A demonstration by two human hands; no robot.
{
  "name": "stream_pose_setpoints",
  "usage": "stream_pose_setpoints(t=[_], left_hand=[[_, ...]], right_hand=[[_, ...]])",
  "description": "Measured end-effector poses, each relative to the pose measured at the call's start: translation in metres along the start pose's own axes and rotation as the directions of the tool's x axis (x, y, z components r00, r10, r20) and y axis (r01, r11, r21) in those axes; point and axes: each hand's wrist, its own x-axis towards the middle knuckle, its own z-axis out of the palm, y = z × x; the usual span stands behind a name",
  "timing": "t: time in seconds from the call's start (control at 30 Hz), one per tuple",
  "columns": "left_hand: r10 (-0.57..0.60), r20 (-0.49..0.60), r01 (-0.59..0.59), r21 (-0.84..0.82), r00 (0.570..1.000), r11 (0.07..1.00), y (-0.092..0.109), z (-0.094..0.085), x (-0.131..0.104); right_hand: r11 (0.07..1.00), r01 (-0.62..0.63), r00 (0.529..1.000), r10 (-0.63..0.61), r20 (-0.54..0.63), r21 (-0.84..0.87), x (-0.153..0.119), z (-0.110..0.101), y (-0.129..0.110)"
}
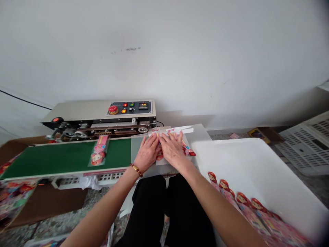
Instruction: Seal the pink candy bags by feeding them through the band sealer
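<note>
My left hand [147, 152] is bent over a pink character-printed packet [159, 156] on the grey plate [203, 132], its fingers close together on the packet's edge. Beside it, my right hand [173, 147] has its fingers curled down onto the same packet, partly hiding it. Another packet with a red-haired figure [189, 151] sticks out to the right of that hand. White strips [183, 129] lie just past my fingertips. To the left, a clear-bagged pink card [99, 151] with a red-haired figure rests on the green conveyor belt [61, 156].
A sealing machine [102, 116] with lit buttons and a red knob stands behind the belt. On my right, a white foam box [239, 154] holds several character cards [252, 206]. A cardboard box [59, 202] with printed packets is at lower left. White plastic crates [305, 144] stand far right.
</note>
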Motion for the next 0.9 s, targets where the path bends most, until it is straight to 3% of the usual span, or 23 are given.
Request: stream_pose_setpoints(t=[0.1,0.23,0.33,0.4,0.47,0.53,0.63,0.7,0.8,0.9], left_hand=[[-0.002,0.034,0.002,0.011,0.999,1.0,-0.004,0.004,0.002],[-0.022,0.036,0.022,0.01,0.999,1.0,-0.047,-0.009,-0.019],[-0.063,0.022,0.062,0.035,0.998,0.997,-0.077,-0.024,-0.039],[-0.143,-0.041,0.147,0.092,0.989,0.985,-0.085,-0.032,-0.047],[-0.203,-0.128,0.218,0.121,0.971,0.968,-0.079,-0.034,-0.046],[-0.173,-0.15,0.187,0.086,0.974,0.979,-0.059,-0.029,-0.037],[-0.033,-0.059,0.033,-0.002,0.998,0.999,-0.019,-0.01,-0.015],[-0.002,-0.003,0.002,-0.012,1.0,1.0,-0.001,0.002,-0.002],[0.004,0.031,-0.004,-0.001,1.0,1.0,-0.003,0.009,0.001],[0.005,0.035,-0.004,-0.005,0.999,1.0,-0.033,0.0,-0.013]], right_hand=[[0.995,-0.09,0.995,0.092,0.038,-0.043,-0.017,-0.01,0.029],[0.992,-0.096,0.991,0.103,0.09,-0.083,-0.036,-0.012,0.057],[0.997,-0.057,0.994,0.062,0.092,-0.058,-0.034,-0.004,0.048],[0.998,-0.049,0.996,0.052,0.078,-0.03,-0.026,0.003,0.031],[0.999,-0.038,0.999,0.038,0.038,-0.014,-0.016,0.009,0.012],[1.0,-0.017,1.0,0.017,0.004,-0.007,-0.008,0.012,-0.003],[1.0,-0.011,1.0,0.011,-0.004,0.012,-0.003,0.012,-0.012],[0.999,-0.027,1.0,0.027,0.003,0.025,-0.005,0.008,-0.007],[0.998,-0.058,0.998,0.057,0.02,0.018,-0.015,0.001,0.009],[0.997,-0.072,0.997,0.072,0.035,0.001,-0.025,-0.002,0.022]])
